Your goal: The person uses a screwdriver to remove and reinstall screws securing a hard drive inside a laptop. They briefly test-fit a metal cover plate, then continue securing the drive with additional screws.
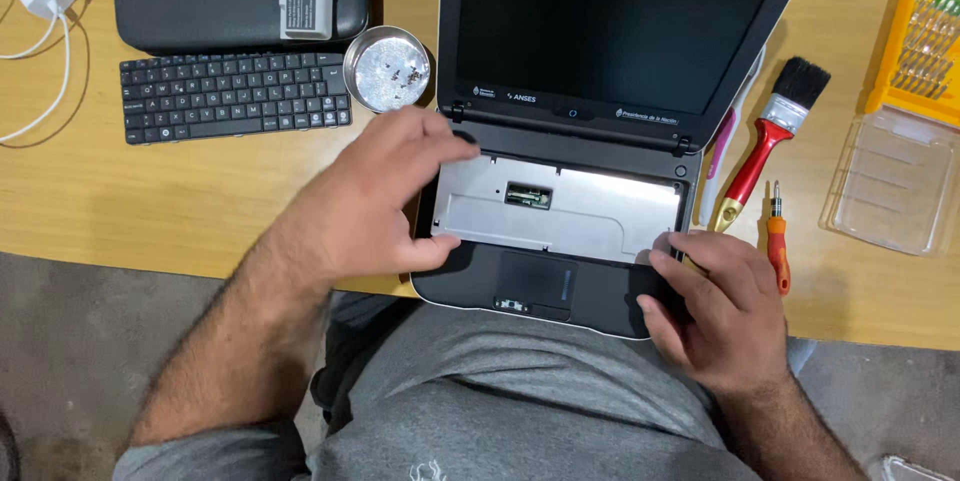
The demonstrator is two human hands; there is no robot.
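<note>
The left hand (375, 196), fingers spread and holding nothing, is pressing on the small black open laptop (560, 191) at its bare silver metal keyboard bay (590, 216), near the hinge. The right hand (715, 306), empty too, is steadying the laptop's front right corner on the wooden worktop (150, 201); even pressure there seems wise.

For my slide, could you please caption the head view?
Both hands, left and right, rest on an open laptop with its keyboard removed, beside a brush and screwdriver.
</note>
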